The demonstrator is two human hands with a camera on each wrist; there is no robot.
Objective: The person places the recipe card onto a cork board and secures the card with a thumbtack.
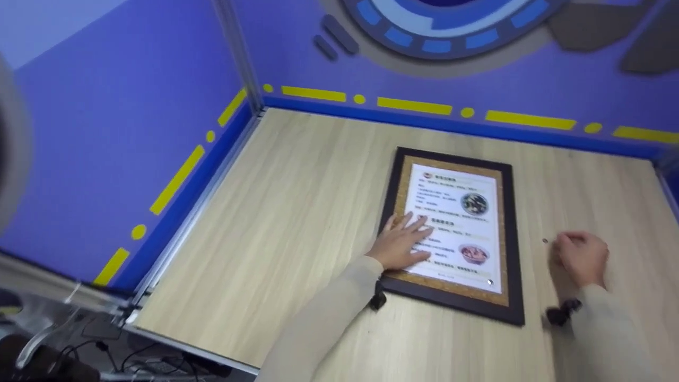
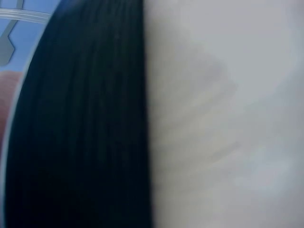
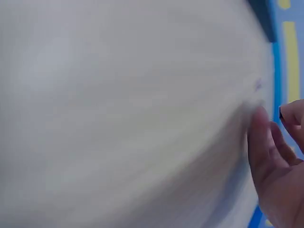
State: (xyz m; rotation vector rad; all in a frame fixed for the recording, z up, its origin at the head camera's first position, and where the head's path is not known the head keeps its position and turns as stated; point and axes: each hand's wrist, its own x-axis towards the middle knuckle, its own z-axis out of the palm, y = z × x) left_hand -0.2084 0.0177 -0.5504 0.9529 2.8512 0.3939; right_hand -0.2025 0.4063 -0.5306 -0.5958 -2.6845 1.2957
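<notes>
The board (image 1: pixel 512 254) is lying flat on the desk (image 1: pixel 265 239), in its middle part, short of the far edge and well apart from the left edge. It is wearing a dark frame all round, and brown speckled cork (image 1: pixel 451 287) is showing as a thin band inside. A white paper (image 1: pixel 453 228) is covering most of the cork, showing rows of small dark words and two food pictures, a dark one (image 1: pixel 474 203) above and a pinkish one (image 1: pixel 473 254) below. A small round pin (image 1: pixel 490 282) is shining at the paper's bottom right corner. The board is pointing its top at the desk's far edge, so its words are facing the person the right way up. Its long side is running from near to far, and its short top side is lining up roughly with the far edge. The left hand (image 1: pixel 401 244) is resting on the board's lower left part, spreading its fingers over cork and paper. The right hand (image 1: pixel 583 260) is bending its fingers to the right of the board, just beside a tiny dark dot (image 1: pixel 545 241) on the desk; I cannot tell if it is pinching something.
</notes>
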